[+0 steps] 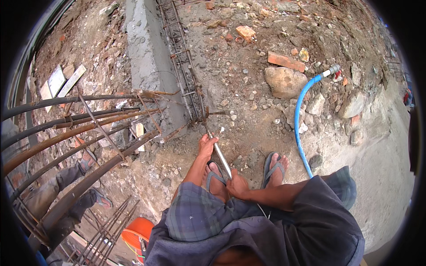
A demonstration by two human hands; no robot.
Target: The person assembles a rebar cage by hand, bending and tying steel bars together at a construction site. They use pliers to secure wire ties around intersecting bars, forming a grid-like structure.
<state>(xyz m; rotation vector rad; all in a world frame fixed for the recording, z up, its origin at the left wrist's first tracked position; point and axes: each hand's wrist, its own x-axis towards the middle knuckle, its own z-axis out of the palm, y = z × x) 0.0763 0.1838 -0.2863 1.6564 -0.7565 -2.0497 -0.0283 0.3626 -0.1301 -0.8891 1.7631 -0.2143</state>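
Observation:
A slim silver tube-shaped tool [221, 156] slants between my hands, its far tip at the lower end of a narrow rebar cage [188, 80]. My left hand [206, 147] is closed around the tool near that tip, close to the tied bars. Between my feet, my right hand [238, 185] grips the near end of the tool. Whether a wire is caught at the tip is too small to tell. The cage lies along the ground beside a grey concrete beam [144, 53].
Thick rusty bars [75, 133] curve in from the left. Behind them a person's legs [57, 190] show. A blue hose [298, 124] arcs at right near a large stone [284, 82] and a brick [286, 61]. An orange hard-shelled object [136, 230] sits low at left.

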